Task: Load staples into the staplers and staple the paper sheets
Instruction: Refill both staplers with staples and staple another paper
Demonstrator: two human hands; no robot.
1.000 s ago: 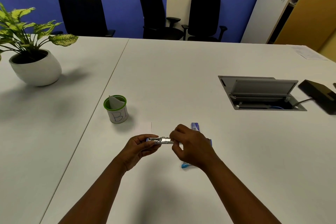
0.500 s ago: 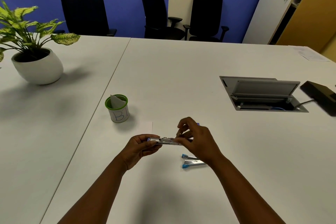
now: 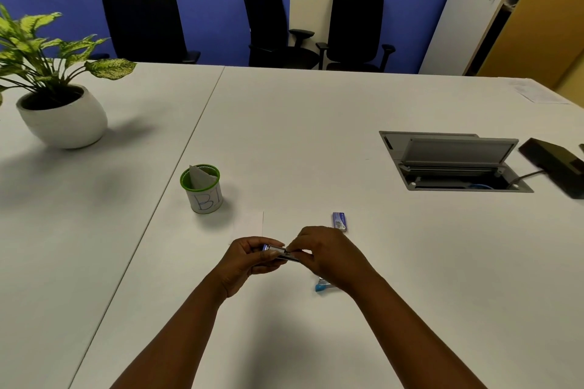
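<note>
Hands meet above table: left grip and right grip both clamp stapler

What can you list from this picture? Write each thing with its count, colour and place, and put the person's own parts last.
stapler: 1, silver, held in both hands
second stapler: 1, blue-tipped, on table under right wrist
staple box: 1, purple-blue, beyond right hand
paper sheet: 1, white, beyond left hand
cup: 1, white, green rim, table centre-left
plant pot: 1, white, far left
cable hatch: 1, grey, open, right
chairs: 3, black, by wall
left hand: grips stapler
right hand: pinches stapler
</note>
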